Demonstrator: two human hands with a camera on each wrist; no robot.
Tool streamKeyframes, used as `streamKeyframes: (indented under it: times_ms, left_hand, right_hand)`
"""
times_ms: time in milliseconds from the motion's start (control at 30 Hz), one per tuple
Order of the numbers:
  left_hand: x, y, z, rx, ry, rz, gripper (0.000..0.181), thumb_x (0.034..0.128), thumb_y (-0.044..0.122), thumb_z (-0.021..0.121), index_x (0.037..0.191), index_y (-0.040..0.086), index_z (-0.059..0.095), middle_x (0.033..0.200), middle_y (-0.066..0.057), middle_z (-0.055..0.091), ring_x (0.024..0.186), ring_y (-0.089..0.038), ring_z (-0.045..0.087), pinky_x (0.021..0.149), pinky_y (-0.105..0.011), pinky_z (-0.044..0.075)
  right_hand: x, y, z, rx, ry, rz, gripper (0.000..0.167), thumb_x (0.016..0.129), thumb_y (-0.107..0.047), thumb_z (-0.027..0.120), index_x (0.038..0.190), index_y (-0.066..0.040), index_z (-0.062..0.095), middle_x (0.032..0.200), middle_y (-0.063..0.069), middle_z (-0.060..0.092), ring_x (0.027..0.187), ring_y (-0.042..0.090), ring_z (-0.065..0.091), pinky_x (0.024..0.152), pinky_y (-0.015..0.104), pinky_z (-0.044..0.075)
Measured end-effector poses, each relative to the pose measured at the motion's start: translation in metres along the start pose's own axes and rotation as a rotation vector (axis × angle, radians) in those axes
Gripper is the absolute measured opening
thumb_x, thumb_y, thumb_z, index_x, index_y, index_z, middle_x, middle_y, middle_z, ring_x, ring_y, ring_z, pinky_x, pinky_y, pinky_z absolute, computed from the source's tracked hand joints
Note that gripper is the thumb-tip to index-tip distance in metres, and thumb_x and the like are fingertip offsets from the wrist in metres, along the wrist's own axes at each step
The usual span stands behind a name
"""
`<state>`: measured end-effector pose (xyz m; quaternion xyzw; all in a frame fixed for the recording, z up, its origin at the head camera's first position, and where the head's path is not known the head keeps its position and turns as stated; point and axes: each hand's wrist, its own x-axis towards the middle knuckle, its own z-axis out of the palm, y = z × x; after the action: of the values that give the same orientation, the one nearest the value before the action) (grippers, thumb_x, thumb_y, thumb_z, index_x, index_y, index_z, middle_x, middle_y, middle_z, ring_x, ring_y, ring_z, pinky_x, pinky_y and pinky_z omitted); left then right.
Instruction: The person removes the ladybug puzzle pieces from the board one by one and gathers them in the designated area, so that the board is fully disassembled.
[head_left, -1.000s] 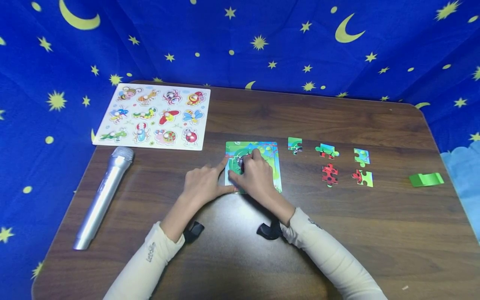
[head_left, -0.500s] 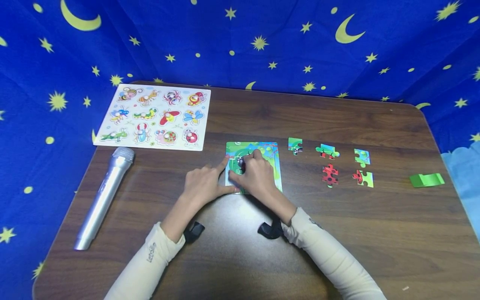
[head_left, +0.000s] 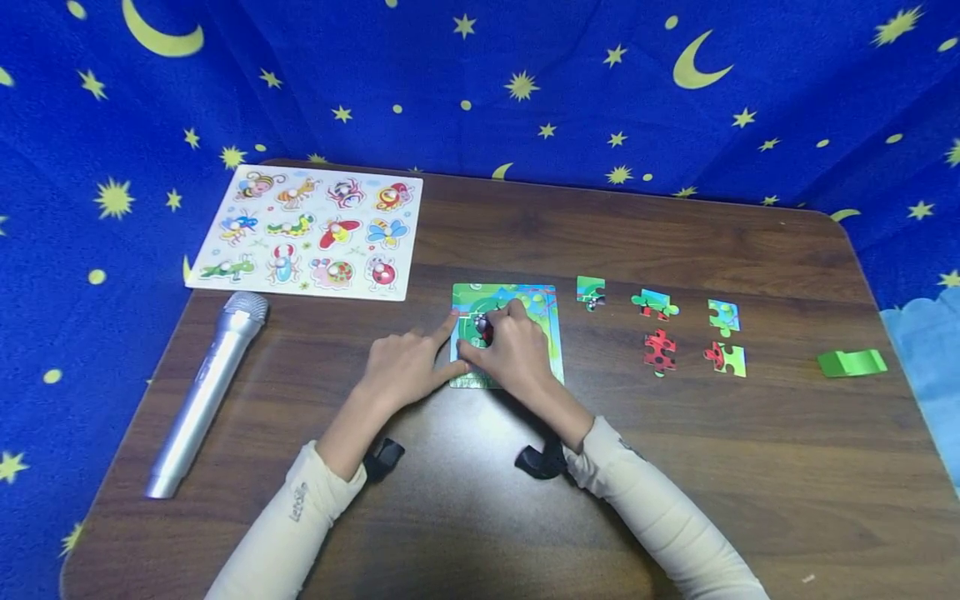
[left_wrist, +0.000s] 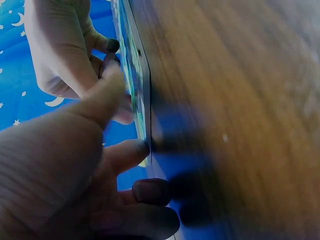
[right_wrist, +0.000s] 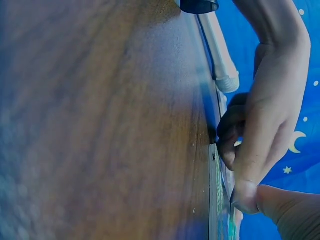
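A small square green puzzle board (head_left: 556, 350) lies mid-table. My left hand (head_left: 403, 367) rests at its left side, index finger straight against the left edge, thumb reaching onto the lower left corner. Over the board, my right hand (head_left: 513, 346) has curled fingers pinching a puzzle piece (head_left: 483, 325) with black and red print; the fingers hide most of it. Seen from the left wrist, my left thumb (left_wrist: 107, 95) comes close to the right hand (left_wrist: 65, 50). In the right wrist view the board (right_wrist: 214, 200) appears edge-on, under both hands' fingertips.
Several loose puzzle pieces (head_left: 660, 352) lie right of the board. Farther right is a green curved block (head_left: 852, 363). A silver microphone (head_left: 206, 396) and a white insect knob puzzle (head_left: 315, 233) occupy the left of the wooden table (head_left: 675, 475). A blue star-patterned cloth (head_left: 450, 67) hangs behind.
My left thumb has slid up from the board's lower edge towards the right thumb. More of the red print shows by the right hand, which otherwise stays almost still.
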<state>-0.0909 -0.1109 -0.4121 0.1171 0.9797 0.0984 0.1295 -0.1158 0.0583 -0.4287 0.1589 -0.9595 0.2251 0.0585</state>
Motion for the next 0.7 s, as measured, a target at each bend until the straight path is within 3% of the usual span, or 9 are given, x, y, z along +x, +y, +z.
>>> streamKeyframes:
  times_ms: [200, 500, 700]
  left_hand:
    - [0.000, 0.000, 0.001, -0.008, 0.014, -0.003, 0.079, 0.0913, 0.064, 0.057, 0.156, 0.026, 0.031, 0.097, -0.020, 0.070, 0.069, -0.032, 0.062, 0.059, -0.042, 0.048]
    - [0.001, 0.001, 0.001, -0.001, 0.011, -0.019, 0.080, 0.0902, 0.065, 0.057, 0.156, 0.028, 0.030, 0.095, -0.018, 0.070, 0.068, -0.030, 0.061, 0.059, -0.041, 0.047]
    - [0.001, 0.001, 0.001, 0.001, 0.004, -0.028, 0.082, 0.0901, 0.067, 0.055, 0.157, 0.029, 0.028, 0.092, -0.018, 0.070, 0.068, -0.030, 0.061, 0.059, -0.042, 0.047]
  right_hand:
    - [0.000, 0.002, 0.000, 0.015, 0.001, 0.007, 0.040, 0.075, -0.040, 0.078, 0.080, -0.001, 0.072, 0.087, 0.014, 0.061, 0.058, 0.021, 0.057, 0.052, 0.036, 0.053]
    - [0.001, 0.003, -0.004, 0.045, -0.039, 0.039, 0.047, 0.077, -0.041, 0.077, 0.095, 0.003, 0.075, 0.090, 0.013, 0.060, 0.060, 0.020, 0.055, 0.053, 0.035, 0.051]
    - [-0.002, 0.009, -0.011, 0.015, 0.001, 0.013, 0.050, 0.076, -0.038, 0.080, 0.100, 0.005, 0.075, 0.092, 0.016, 0.062, 0.061, 0.025, 0.060, 0.055, 0.038, 0.054]
